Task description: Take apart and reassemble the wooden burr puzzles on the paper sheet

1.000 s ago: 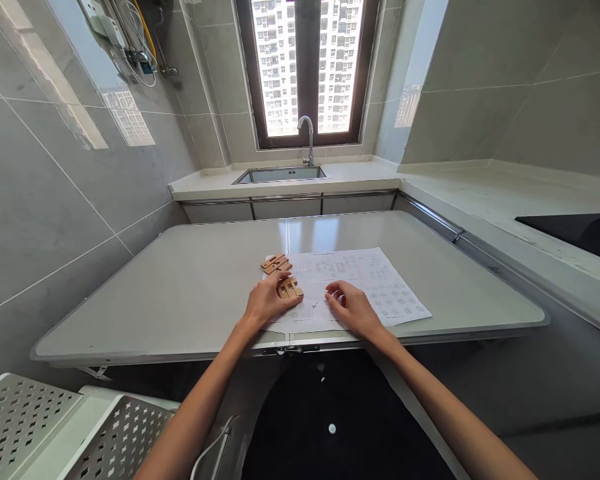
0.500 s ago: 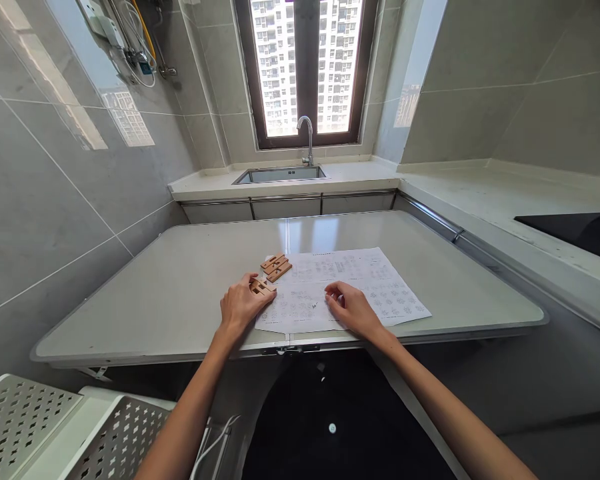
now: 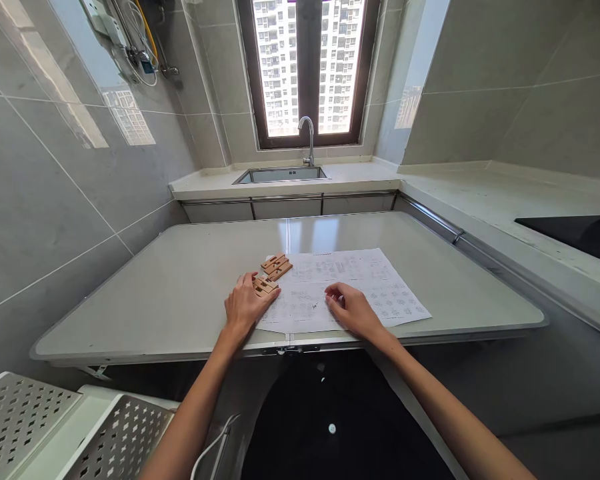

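Between the thumb and fingers of my left hand [image 3: 243, 303] are flat wooden pieces with cut-out slots [image 3: 265, 287], resting at the left edge of a printed sheet. Just beyond them lies a second set of slotted wooden pieces [image 3: 277, 266], side by side and untouched. The white sheet [image 3: 305, 313] carries rows of small diagrams, too fine to read. My right hand [image 3: 351, 307] rests on the sheet with its fingers curled inward; whether anything is inside them is hidden. A tiny dark mark or object [image 3: 315, 305] shows on the paper left of that hand.
The sheet lies on a white folding table [image 3: 180, 293] with a metal rim. Behind it stand a counter with a sink [image 3: 280, 175] and a faucet [image 3: 307, 140]. A perforated white rack [image 3: 80, 427] is low on the left; a dark panel [image 3: 570, 233] lies on the right counter.
My left hand has shifted slightly to the right with the wooden pieces, bringing them nearer the second set. My right hand stays where it was.
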A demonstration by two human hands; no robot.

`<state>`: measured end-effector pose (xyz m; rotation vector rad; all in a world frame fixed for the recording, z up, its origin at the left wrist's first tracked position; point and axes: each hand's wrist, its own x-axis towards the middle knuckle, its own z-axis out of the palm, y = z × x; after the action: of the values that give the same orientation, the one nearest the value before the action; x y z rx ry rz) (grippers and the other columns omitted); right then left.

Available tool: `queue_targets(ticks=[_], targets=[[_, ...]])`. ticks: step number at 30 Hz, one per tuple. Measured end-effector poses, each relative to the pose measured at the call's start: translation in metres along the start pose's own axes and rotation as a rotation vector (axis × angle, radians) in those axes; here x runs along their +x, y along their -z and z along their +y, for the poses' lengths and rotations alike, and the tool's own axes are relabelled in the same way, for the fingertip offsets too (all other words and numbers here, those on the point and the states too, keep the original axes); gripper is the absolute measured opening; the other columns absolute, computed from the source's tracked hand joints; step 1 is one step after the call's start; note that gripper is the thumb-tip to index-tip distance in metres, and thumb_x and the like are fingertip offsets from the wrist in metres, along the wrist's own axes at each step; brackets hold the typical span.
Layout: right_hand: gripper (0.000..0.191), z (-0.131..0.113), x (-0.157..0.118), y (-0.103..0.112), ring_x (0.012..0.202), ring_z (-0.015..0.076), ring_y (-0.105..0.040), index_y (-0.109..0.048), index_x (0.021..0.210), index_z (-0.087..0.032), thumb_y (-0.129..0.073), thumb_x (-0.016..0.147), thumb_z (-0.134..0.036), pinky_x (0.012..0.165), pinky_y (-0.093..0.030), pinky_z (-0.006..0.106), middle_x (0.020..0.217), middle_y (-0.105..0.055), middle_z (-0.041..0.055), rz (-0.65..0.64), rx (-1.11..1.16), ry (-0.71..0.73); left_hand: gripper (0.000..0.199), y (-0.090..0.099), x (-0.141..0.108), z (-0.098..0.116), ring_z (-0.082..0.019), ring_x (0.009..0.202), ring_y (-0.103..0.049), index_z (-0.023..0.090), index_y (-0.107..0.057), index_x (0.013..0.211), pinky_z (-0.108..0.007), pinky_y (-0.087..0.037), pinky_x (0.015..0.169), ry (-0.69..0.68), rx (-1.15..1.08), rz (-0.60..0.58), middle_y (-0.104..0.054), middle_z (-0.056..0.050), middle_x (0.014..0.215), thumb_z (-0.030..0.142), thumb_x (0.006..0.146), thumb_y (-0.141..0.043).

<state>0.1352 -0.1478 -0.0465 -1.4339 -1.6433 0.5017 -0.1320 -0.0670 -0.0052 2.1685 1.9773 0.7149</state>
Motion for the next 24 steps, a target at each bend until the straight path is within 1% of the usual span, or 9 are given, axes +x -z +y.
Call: queue_targets(ticks=[3,6,8,10,12,14,16,19,24], targets=[[0.021,0.001,-0.001,0.006,0.078,0.0202,-0.064,-0.069,0.104,-0.021,-0.056,0.097,-0.036,0.07,-0.051,0.034,0.094,-0.073,0.005,0.021,0.025,-0.004,0.08,0.005,-0.004,-0.009,-0.034,0.108,-0.069,0.019,-0.058,0.139,-0.04,-0.053,0.082,-0.025,-0.074,0.03,-0.063,-0.017,0.141,0.072,0.08,-0.07],[0.023,0.007,-0.004,0.017,0.078,0.0201,-0.066,-0.07,0.104,-0.022,-0.056,0.097,-0.039,0.07,-0.051,0.033,0.096,-0.074,0.0051,0.062,0.025,-0.026,0.075,0.011,-0.007,-0.02,-0.025,0.086,-0.069,0.018,-0.059,0.135,-0.039,-0.053,0.082,0.007,-0.199,0.063,-0.065,-0.015,0.133,0.072,0.083,-0.065],[0.025,0.012,-0.007,0.026,0.079,0.0206,-0.067,-0.071,0.104,-0.022,-0.057,0.096,-0.042,0.07,-0.051,0.034,0.097,-0.075,0.0054,0.095,0.016,-0.056,0.067,0.014,-0.009,-0.028,-0.021,0.076,-0.065,0.018,-0.062,0.127,-0.036,-0.052,0.079,0.057,-0.3,0.074,-0.068,-0.012,0.121,0.069,0.084,-0.064],[0.026,0.017,-0.011,0.035,0.079,0.0209,-0.068,-0.072,0.104,-0.023,-0.058,0.095,-0.044,0.071,-0.051,0.034,0.097,-0.076,0.0055,0.114,0.016,-0.093,0.055,0.017,-0.012,-0.036,-0.019,0.072,-0.062,0.018,-0.063,0.112,-0.032,-0.05,0.073,0.117,-0.402,0.064,-0.069,-0.007,0.101,0.065,0.084,-0.065],[0.027,0.023,-0.013,0.042,0.078,0.0211,-0.069,-0.072,0.102,-0.023,-0.058,0.095,-0.045,0.07,-0.051,0.033,0.095,-0.077,0.0057,0.112,0.05,-0.133,0.041,0.018,-0.016,-0.041,-0.017,0.069,-0.057,0.02,-0.06,0.094,-0.028,-0.046,0.068,0.144,-0.493,0.045,-0.063,-0.001,0.082,0.058,0.083,-0.065],[0.029,0.028,-0.015,0.046,0.077,0.0211,-0.069,-0.072,0.101,-0.022,-0.059,0.095,-0.047,0.071,-0.052,0.033,0.092,-0.077,0.0063,0.097,0.126,-0.165,0.03,0.018,-0.019,-0.046,-0.014,0.064,-0.05,0.022,-0.051,0.081,-0.025,-0.041,0.064,0.122,-0.553,0.022,-0.054,0.004,0.07,0.05,0.083,-0.063],[0.033,0.032,-0.016,0.047,0.077,0.0211,-0.068,-0.071,0.101,-0.021,-0.06,0.095,-0.051,0.073,-0.054,0.034,0.091,-0.077,0.0077,0.078,0.221,-0.181,0.027,0.018,-0.022,-0.048,-0.012,0.061,-0.043,0.022,-0.042,0.073,-0.024,-0.036,0.061,0.073,-0.569,-0.016,-0.045,0.006,0.066,0.042,0.082,-0.059],[0.04,0.037,-0.016,0.047,0.076,0.021,-0.067,-0.071,0.101,-0.019,-0.063,0.093,-0.057,0.075,-0.056,0.035,0.093,-0.077,0.0099,0.068,0.309,-0.19,0.028,0.019,-0.025,-0.049,-0.011,0.06,-0.035,0.023,-0.034,0.068,-0.023,-0.03,0.058,0.016,-0.549,-0.082,-0.035,0.007,0.064,0.037,0.079,-0.055],[0.038,0.037,-0.019,0.045,0.079,0.0216,-0.068,-0.071,0.103,-0.019,-0.062,0.094,-0.055,0.077,-0.055,0.035,0.092,-0.076,0.009,0.057,0.278,-0.214,0.028,0.019,-0.028,-0.047,-0.011,0.062,-0.031,0.023,-0.029,0.066,-0.024,-0.026,0.058,-0.014,-0.491,-0.084,-0.032,0.006,0.064,0.034,0.076,-0.053]])
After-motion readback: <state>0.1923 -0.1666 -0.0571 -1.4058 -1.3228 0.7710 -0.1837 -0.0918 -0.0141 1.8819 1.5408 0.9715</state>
